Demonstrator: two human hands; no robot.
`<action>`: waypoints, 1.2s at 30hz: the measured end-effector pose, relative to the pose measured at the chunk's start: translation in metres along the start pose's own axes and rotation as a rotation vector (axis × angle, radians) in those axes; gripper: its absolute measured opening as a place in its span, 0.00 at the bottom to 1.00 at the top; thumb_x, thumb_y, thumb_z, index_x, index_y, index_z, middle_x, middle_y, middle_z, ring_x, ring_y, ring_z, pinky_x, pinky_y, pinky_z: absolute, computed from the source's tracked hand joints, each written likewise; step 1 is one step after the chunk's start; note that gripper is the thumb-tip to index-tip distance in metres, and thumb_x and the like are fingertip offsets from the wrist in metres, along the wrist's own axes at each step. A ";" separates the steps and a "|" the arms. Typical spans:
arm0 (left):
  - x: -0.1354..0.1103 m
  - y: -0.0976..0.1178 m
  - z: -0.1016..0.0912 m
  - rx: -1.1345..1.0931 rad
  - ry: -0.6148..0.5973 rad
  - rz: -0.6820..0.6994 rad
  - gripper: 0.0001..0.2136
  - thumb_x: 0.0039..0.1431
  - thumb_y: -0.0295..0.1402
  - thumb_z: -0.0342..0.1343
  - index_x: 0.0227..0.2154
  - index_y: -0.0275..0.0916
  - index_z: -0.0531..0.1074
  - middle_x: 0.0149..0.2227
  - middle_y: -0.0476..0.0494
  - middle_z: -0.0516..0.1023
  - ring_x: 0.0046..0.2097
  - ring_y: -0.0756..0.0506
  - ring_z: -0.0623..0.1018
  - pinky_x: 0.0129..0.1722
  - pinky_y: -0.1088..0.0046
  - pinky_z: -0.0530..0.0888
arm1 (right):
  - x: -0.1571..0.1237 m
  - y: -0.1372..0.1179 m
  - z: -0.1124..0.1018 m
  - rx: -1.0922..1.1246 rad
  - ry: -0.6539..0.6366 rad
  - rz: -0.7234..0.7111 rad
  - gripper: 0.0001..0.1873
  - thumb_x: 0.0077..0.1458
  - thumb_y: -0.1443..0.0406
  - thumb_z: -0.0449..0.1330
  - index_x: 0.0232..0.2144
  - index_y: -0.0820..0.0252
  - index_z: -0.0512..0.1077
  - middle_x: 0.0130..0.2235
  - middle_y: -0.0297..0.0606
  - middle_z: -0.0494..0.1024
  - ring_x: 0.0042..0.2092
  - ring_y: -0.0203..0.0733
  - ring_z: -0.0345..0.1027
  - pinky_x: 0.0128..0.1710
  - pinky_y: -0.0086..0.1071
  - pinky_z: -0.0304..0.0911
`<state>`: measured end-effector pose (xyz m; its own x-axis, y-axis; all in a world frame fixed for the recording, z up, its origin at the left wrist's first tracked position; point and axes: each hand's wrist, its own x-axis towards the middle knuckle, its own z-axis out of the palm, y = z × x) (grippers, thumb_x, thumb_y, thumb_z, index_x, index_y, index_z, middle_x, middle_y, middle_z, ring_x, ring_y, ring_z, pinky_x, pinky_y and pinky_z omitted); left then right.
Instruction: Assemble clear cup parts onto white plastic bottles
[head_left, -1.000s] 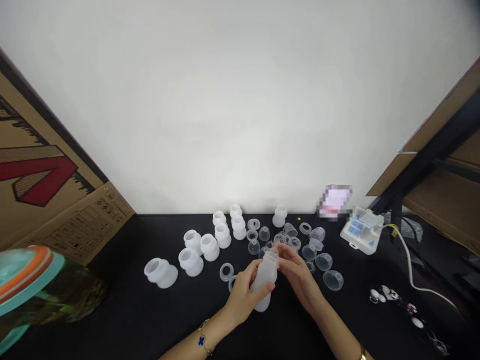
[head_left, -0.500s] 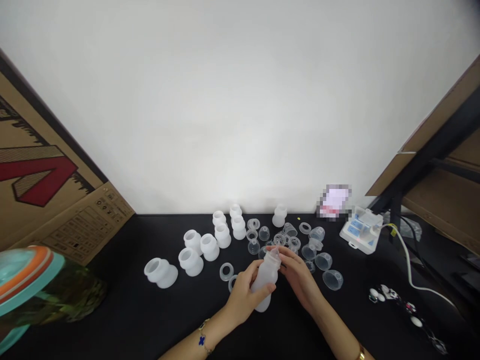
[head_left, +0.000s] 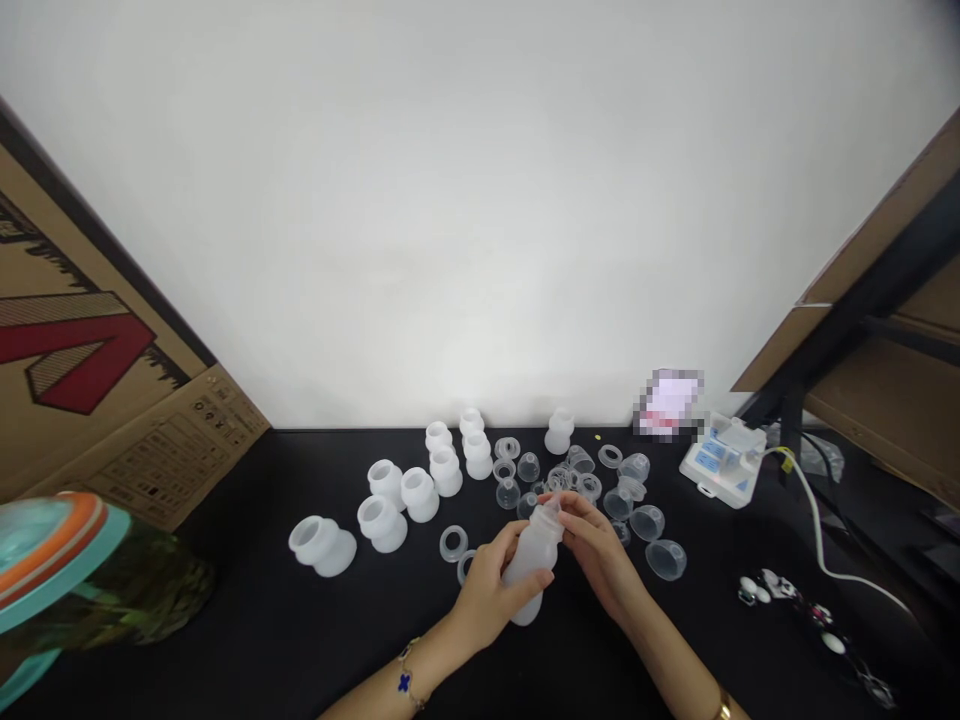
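Black tabletop (head_left: pixel 225 650) below, left fingers (head_left: pixel 517 582) clamp a frosted bottle (head_left: pixel 527 572); right fingers (head_left: pixel 574 516) pinch its half-hidden neck (head_left: pixel 550 522).

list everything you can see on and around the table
frosted plastic bottle: one, milky white, in the hands
flared frosted pieces: about nine, white, left of the hands
clear cups and rings: many, translucent, beyond and right of the hands
boxy device: one, white and blue, back right
cable: one, white, right of the device
pixelated item: one, pinkish white, back edge
cardboard box: one, brown with red print, left
round object: one, teal and orange, lower left
table: one, black, below everything
bracelet: one, gold and blue, left wrist
band: one, gold, right wrist
left hand: gripping the bottle
right hand: fingers at the bottle's neck
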<state>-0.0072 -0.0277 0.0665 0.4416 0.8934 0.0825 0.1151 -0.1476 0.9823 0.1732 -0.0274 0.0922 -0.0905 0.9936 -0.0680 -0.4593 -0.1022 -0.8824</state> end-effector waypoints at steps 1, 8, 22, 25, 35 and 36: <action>0.000 0.000 0.000 0.008 0.002 0.000 0.22 0.57 0.44 0.62 0.50 0.37 0.70 0.27 0.51 0.72 0.28 0.49 0.67 0.28 0.76 0.60 | 0.000 -0.001 0.001 0.000 0.003 0.003 0.07 0.55 0.61 0.65 0.37 0.55 0.78 0.47 0.38 0.78 0.45 0.46 0.68 0.45 0.37 0.63; -0.001 0.001 0.000 -0.017 0.001 -0.010 0.23 0.57 0.44 0.62 0.51 0.37 0.70 0.30 0.49 0.73 0.30 0.48 0.68 0.29 0.76 0.61 | -0.001 -0.003 0.001 -0.030 -0.006 0.002 0.14 0.57 0.58 0.62 0.43 0.56 0.80 0.52 0.44 0.77 0.52 0.54 0.66 0.49 0.42 0.62; 0.001 0.002 0.000 -0.032 -0.009 -0.009 0.22 0.57 0.44 0.62 0.50 0.37 0.69 0.30 0.49 0.73 0.30 0.48 0.68 0.30 0.75 0.61 | -0.002 -0.007 0.005 -0.026 0.034 0.021 0.12 0.53 0.58 0.66 0.38 0.57 0.80 0.50 0.44 0.78 0.48 0.53 0.68 0.48 0.43 0.63; 0.001 0.002 0.000 -0.028 -0.009 -0.008 0.22 0.57 0.44 0.62 0.50 0.37 0.70 0.29 0.50 0.73 0.29 0.49 0.67 0.29 0.76 0.60 | -0.001 -0.005 0.004 -0.020 0.023 0.009 0.10 0.54 0.58 0.66 0.37 0.56 0.80 0.49 0.42 0.78 0.47 0.50 0.68 0.47 0.41 0.63; 0.000 0.004 0.000 -0.019 -0.009 -0.004 0.22 0.57 0.45 0.62 0.50 0.38 0.70 0.29 0.50 0.72 0.29 0.48 0.67 0.29 0.76 0.61 | -0.001 -0.005 0.005 -0.014 0.029 0.011 0.09 0.51 0.59 0.68 0.35 0.55 0.78 0.46 0.39 0.77 0.44 0.48 0.68 0.45 0.39 0.62; 0.000 0.004 0.000 -0.017 -0.008 -0.007 0.23 0.57 0.45 0.62 0.50 0.38 0.70 0.29 0.50 0.72 0.30 0.48 0.68 0.30 0.76 0.61 | -0.002 -0.006 0.006 -0.012 0.030 0.013 0.10 0.51 0.58 0.68 0.35 0.55 0.78 0.47 0.39 0.78 0.44 0.48 0.68 0.45 0.39 0.62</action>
<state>-0.0070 -0.0285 0.0701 0.4479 0.8910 0.0745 0.1030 -0.1342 0.9856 0.1711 -0.0286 0.1003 -0.0699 0.9932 -0.0933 -0.4473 -0.1148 -0.8870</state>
